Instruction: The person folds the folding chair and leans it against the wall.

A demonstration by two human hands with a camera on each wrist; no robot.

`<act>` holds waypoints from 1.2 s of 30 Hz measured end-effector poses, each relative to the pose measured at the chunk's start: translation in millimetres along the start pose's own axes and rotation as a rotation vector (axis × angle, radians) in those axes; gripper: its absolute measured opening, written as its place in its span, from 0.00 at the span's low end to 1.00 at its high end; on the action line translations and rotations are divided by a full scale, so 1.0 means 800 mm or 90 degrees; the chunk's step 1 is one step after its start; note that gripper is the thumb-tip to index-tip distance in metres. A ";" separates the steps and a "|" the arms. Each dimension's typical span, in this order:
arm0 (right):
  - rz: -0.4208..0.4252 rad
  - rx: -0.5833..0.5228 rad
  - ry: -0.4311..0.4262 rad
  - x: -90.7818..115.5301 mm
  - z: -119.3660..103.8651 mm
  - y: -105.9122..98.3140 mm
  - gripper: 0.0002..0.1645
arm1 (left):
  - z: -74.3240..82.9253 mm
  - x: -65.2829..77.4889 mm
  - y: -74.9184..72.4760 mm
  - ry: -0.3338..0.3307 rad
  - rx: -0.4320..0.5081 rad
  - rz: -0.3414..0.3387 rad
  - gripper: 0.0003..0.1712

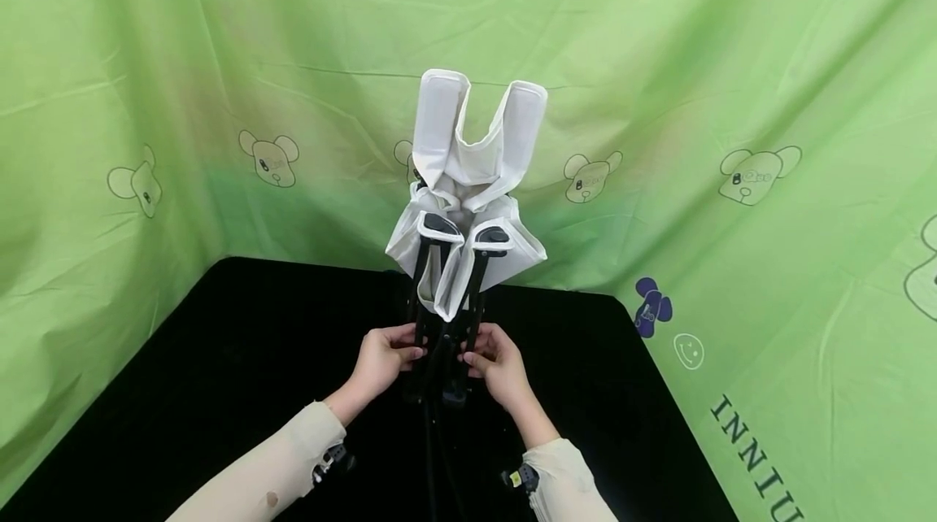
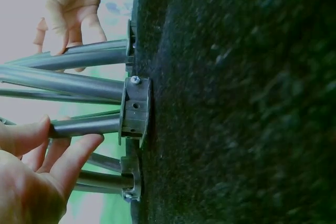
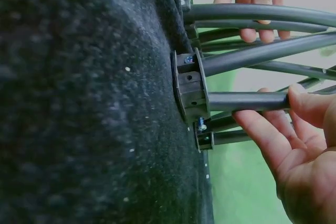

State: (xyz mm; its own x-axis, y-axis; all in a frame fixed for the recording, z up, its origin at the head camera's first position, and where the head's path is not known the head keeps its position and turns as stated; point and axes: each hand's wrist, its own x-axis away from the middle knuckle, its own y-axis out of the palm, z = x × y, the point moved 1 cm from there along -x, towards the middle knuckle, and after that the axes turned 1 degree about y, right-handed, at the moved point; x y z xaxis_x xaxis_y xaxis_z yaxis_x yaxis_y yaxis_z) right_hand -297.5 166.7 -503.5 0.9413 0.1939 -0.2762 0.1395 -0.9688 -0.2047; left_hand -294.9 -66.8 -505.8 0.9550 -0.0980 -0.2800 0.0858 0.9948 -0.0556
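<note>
A folded camping chair stands upright on the black table, with white fabric (image 1: pixel 442 119) bunched at the top and black tube legs below. On its left side, my left hand (image 1: pixel 381 355) holds a leg tube (image 2: pixel 86 125) between thumb and fingers, just above a black plastic foot bracket (image 2: pixel 135 109). My right hand (image 1: pixel 503 366) grips another tube (image 3: pixel 247 101) on the opposite side, thumb on one face and fingers behind. A second foot bracket (image 3: pixel 191 86) sits against the cloth beneath that hand. Between the hands, the tubes stand close together and cross.
Black cloth (image 1: pixel 293 343) covers the table. A green printed curtain (image 1: pixel 322 99) hangs behind it and along both sides. Dark straps or cords (image 1: pixel 430 457) trail from the chair toward the front. Small cameras (image 1: pixel 521 477) sit on both sleeves.
</note>
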 end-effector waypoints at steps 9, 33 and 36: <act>0.000 -0.017 0.034 -0.007 0.000 -0.002 0.22 | 0.001 0.000 0.003 0.003 0.009 0.010 0.26; 0.041 0.005 0.002 0.003 -0.006 0.003 0.21 | 0.009 0.003 0.010 0.000 -0.009 0.030 0.25; 0.045 0.010 0.007 0.005 -0.009 0.004 0.21 | 0.009 0.004 0.011 0.005 -0.012 0.034 0.25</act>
State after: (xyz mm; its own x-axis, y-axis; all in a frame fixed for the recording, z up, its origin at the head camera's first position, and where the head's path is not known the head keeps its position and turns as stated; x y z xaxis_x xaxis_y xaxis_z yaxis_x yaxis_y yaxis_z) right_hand -290.8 163.2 -498.5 0.9520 0.1230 -0.2804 0.0675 -0.9775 -0.1998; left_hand -288.7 -57.9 -500.3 0.9557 -0.0444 -0.2909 0.0289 0.9979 -0.0575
